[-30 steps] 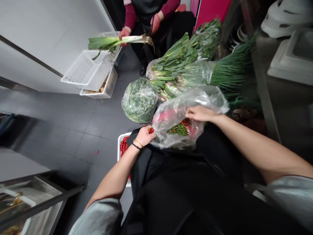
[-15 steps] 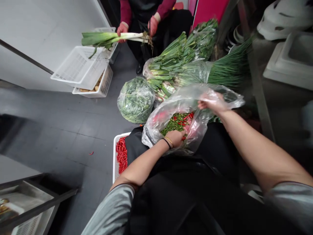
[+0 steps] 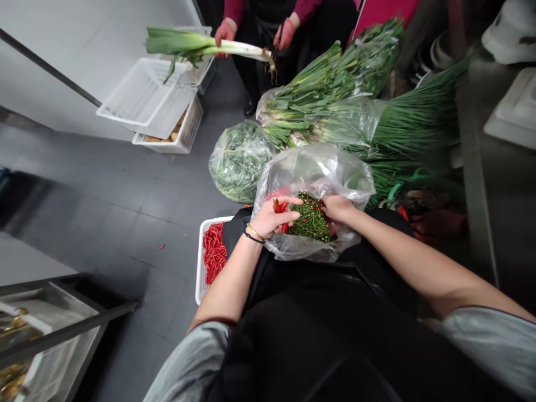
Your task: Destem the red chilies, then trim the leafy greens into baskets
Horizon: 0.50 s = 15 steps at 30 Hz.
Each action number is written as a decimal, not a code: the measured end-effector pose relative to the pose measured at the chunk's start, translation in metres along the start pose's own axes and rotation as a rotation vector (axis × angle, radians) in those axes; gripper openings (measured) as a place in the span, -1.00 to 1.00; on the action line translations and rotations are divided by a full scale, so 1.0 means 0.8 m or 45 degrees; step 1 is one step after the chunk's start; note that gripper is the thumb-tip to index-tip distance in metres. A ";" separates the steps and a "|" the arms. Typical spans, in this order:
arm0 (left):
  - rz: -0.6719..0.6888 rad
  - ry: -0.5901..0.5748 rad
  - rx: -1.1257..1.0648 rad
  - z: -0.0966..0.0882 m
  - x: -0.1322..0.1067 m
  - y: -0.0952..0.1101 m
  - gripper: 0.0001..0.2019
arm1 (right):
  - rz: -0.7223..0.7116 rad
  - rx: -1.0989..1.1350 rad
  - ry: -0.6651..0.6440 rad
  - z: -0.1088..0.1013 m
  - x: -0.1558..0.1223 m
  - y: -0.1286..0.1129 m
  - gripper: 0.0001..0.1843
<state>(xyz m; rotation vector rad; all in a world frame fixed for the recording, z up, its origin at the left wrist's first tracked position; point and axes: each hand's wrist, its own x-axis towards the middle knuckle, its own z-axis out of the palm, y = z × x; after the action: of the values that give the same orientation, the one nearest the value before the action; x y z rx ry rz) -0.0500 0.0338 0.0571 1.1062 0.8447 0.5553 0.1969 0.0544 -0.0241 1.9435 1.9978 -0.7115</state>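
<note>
A clear plastic bag (image 3: 318, 167) rests on my lap, holding green stems and red chillies (image 3: 310, 222). My left hand (image 3: 272, 216) is at the bag's mouth, closed round a few red chillies (image 3: 281, 208). My right hand (image 3: 337, 207) reaches into the bag on the other side, its fingers curled among the contents; what they hold is hidden. A white crate with red chillies (image 3: 213, 258) sits on the floor by my left knee.
Bundles of green onions (image 3: 335, 95) and a tied bag of greens (image 3: 240, 159) lie ahead. Another person holds a leek (image 3: 201, 46) over stacked white crates (image 3: 154, 106). A metal shelf (image 3: 50, 335) stands at lower left. One chilli lies on the grey floor (image 3: 161, 246).
My left hand came out of the bag holding red chillies. My right hand let the bag's rim drop and went down inside. The other person's leek shifted slightly.
</note>
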 end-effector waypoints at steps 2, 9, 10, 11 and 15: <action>0.000 -0.002 -0.150 -0.003 -0.005 -0.005 -0.53 | -0.027 0.081 0.006 0.003 -0.009 -0.001 -0.70; -0.159 0.139 -0.279 0.029 0.023 -0.036 -0.50 | -0.005 0.463 -0.015 -0.025 -0.034 0.021 -0.79; -0.147 0.198 -0.217 0.035 0.029 -0.038 -0.46 | -0.009 0.477 -0.003 -0.028 -0.040 0.020 -0.80; -0.126 0.246 -0.150 0.040 0.033 -0.041 -0.41 | 0.000 0.543 -0.027 -0.030 -0.047 0.016 -0.80; -0.089 0.353 0.016 0.053 0.042 -0.048 -0.42 | 0.075 1.334 -0.286 -0.018 -0.080 -0.010 -0.70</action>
<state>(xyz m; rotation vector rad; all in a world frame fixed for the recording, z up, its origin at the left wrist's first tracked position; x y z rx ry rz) 0.0037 0.0218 0.0194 1.0203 1.1240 0.6551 0.1952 0.0074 0.0223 2.1942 1.5083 -2.1511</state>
